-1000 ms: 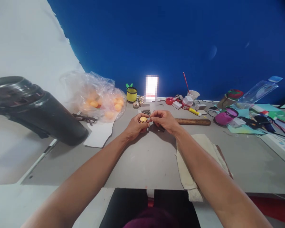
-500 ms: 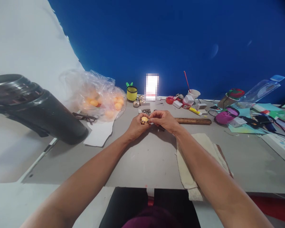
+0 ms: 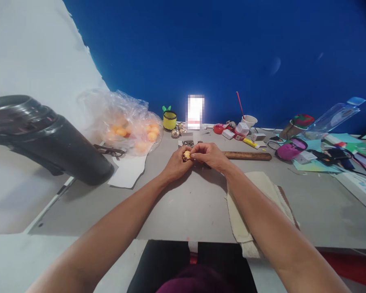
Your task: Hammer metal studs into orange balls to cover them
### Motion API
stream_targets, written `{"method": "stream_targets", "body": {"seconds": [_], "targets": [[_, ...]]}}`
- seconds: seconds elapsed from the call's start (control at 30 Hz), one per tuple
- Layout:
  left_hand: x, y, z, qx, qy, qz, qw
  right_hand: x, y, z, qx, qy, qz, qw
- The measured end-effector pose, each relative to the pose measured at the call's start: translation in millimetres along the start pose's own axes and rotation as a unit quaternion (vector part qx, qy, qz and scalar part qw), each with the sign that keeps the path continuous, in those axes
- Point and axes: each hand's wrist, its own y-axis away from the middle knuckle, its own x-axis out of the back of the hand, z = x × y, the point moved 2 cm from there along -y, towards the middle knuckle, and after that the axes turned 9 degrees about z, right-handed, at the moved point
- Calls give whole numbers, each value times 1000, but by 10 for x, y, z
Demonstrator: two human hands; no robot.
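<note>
Your left hand (image 3: pixel 177 165) is curled around a small yellow ball (image 3: pixel 187 154) with dark spots, holding it above the middle of the table (image 3: pixel 183 211). Your right hand (image 3: pixel 210 156) meets it there, thumb and forefinger brought together against the ball's right side; whether they pinch something tiny, you cannot tell. Your left fingers and thumb cover much of the ball, so its underside is hidden.

Just beyond your hands is a little box (image 3: pixel 183 143) of dark bits too small to make out, its near side blocked by your fingers. A wooden stick (image 3: pixel 248 156) runs out from behind your right hand, which hides its left end. Your right forearm covers part of a cream cloth (image 3: pixel 258 187). The flask (image 3: pixel 67 138) is cut off by the left edge and overlaps the glasses (image 3: pixel 111 150); the power strip (image 3: pixel 358 189) is cut off at the right.

The bright screen (image 3: pixel 195 110) is blurred into blocks. Print on the yellow tube (image 3: pixel 250 143) and small white box (image 3: pixel 227 134) is too small to read.
</note>
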Motion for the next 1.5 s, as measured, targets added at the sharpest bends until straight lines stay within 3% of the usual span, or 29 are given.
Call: {"method": "stream_targets", "body": {"seconds": [0.2, 0.5, 1.5], "targets": [[-13, -3, -28, 32, 19, -13, 999, -1, -6, 14, 3, 8, -1, 1000], [-15, -19, -54, -23, -38, -3, 999, 3, -16, 35, 0, 13, -13, 1000], [-39, -1, -56, -47, -113, -50, 991, 2, -8, 26, 15, 53, -44, 998]]}}
